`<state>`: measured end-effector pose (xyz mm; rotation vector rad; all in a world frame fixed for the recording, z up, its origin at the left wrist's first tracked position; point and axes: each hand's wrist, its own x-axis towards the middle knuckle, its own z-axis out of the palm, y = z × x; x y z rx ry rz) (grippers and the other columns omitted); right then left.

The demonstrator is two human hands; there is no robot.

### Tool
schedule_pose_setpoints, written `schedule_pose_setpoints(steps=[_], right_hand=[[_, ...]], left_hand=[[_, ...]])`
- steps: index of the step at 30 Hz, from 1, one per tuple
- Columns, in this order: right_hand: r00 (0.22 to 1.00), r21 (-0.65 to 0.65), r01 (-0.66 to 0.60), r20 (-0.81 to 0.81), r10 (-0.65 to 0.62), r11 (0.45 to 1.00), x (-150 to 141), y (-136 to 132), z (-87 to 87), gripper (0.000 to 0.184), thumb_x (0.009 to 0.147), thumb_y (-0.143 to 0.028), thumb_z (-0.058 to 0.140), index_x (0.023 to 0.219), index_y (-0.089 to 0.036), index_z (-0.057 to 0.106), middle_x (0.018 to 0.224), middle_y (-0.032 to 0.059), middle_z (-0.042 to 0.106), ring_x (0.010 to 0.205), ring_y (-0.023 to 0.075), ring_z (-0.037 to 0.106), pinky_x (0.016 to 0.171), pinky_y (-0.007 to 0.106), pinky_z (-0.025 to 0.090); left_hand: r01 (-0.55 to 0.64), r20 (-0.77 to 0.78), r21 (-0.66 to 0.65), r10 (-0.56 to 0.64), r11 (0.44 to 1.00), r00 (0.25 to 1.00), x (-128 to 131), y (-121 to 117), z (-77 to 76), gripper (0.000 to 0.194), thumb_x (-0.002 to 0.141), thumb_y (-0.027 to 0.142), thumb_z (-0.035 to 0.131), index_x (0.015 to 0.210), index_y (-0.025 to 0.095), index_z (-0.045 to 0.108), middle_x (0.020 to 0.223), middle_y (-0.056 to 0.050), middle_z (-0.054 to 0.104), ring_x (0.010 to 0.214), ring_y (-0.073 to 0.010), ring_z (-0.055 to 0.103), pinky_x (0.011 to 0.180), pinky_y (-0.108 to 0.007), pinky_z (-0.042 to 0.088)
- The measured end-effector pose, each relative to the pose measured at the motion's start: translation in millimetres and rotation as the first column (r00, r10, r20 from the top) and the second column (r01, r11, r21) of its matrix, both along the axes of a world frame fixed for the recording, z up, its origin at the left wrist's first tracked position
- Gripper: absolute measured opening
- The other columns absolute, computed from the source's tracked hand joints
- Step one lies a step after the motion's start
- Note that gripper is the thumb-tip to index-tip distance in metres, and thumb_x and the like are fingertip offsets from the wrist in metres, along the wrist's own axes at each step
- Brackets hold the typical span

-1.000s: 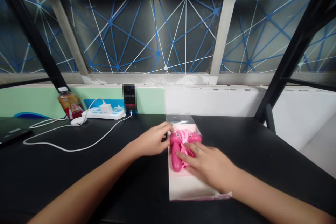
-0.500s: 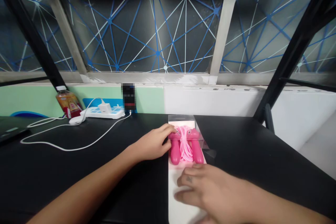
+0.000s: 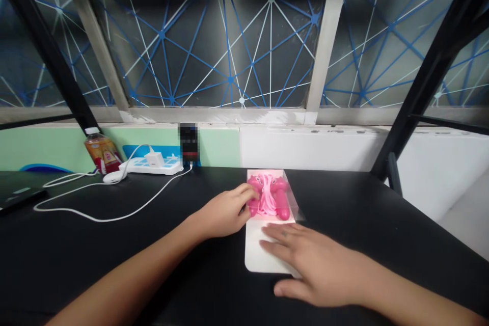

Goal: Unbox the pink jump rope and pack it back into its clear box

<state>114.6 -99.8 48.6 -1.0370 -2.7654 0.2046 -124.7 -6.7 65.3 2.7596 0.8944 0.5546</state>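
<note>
A pink skipping rope (image 3: 268,198) with two chunky handles lies bundled on a pink-and-white card, inside a clear plastic box (image 3: 292,204) on the black table. The card's blank white flap (image 3: 256,252) sticks out toward me. My left hand (image 3: 229,209) is at the box's left side, its fingers curled over the left handle and partly hiding it. My right hand (image 3: 309,262) lies with fingers spread over the right part of the flap, its thumb out below the near edge.
On the left stand a drink bottle (image 3: 102,152) and a white power strip (image 3: 168,165) with a plugged-in charger. A white cable (image 3: 99,220) loops across the black table (image 3: 362,244). A dark device (image 3: 189,145) leans on the wall. Black frame posts rise at both sides.
The card and skipping rope have slid away from me, farther into the clear box. The flap's near edge now shows. My right hand has moved forward along the flap, its fingers more outstretched.
</note>
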Motion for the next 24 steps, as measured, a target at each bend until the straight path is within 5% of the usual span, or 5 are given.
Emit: schedule_pose_setpoints(steps=[7,10,12,16,24], right_hand=[[0.979,0.239,0.175,-0.144,-0.143,0.955,17,19,13.7,0.030,0.095,-0.028,0.050,0.123,-0.024,0.062,0.132,0.0088,0.059,0.121,0.0261,0.055,0.105,0.050,0.042],[0.950,0.237,0.266,-0.227,-0.213,0.934,24,32,5.7,0.042,0.091,-0.032,0.057,0.132,-0.022,0.052,0.138,0.0121,0.052,0.125,0.0283,0.051,0.103,0.050,0.045],[0.930,0.197,0.306,-0.270,-0.249,0.931,27,38,-2.3,0.052,0.090,-0.037,0.059,0.138,-0.023,0.046,0.141,0.0136,0.048,0.128,0.0294,0.048,0.103,0.050,0.045],[0.905,0.168,0.349,-0.316,-0.285,0.922,28,42,-11.7,0.057,0.090,-0.040,0.058,0.142,-0.023,0.041,0.144,0.0147,0.044,0.132,0.0309,0.044,0.106,0.052,0.042],[0.923,0.119,0.306,-0.281,-0.263,0.945,30,40,-9.9,0.055,0.090,-0.037,0.058,0.140,-0.023,0.042,0.145,0.0144,0.041,0.133,0.0311,0.042,0.104,0.052,0.043]], left_hand=[[0.073,0.047,-0.093,-0.069,0.993,0.997,-7,8,7.9,0.023,0.098,0.028,0.045,0.115,0.025,0.061,0.134,-0.004,0.057,0.124,-0.0203,0.053,0.107,-0.035,0.041],[0.079,0.036,-0.138,-0.075,0.987,0.997,-7,5,13.5,0.028,0.102,0.033,0.038,0.113,0.025,0.062,0.135,-0.004,0.056,0.126,-0.0191,0.052,0.108,-0.035,0.040],[0.068,0.018,-0.147,-0.066,0.987,0.998,-6,1,15.2,0.027,0.098,0.040,0.048,0.118,0.026,0.060,0.137,-0.005,0.054,0.127,-0.0209,0.052,0.108,-0.035,0.040],[0.037,-0.058,-0.138,-0.045,0.990,0.997,-7,-5,13.5,0.064,0.078,0.052,0.073,0.133,0.027,0.051,0.146,-0.007,0.046,0.127,-0.0284,0.052,0.105,-0.038,0.043],[0.039,-0.090,-0.147,-0.053,0.988,0.995,-7,0,8.8,0.081,0.065,0.044,0.084,0.135,0.027,0.048,0.147,-0.007,0.044,0.128,-0.0312,0.051,0.104,-0.039,0.045]])
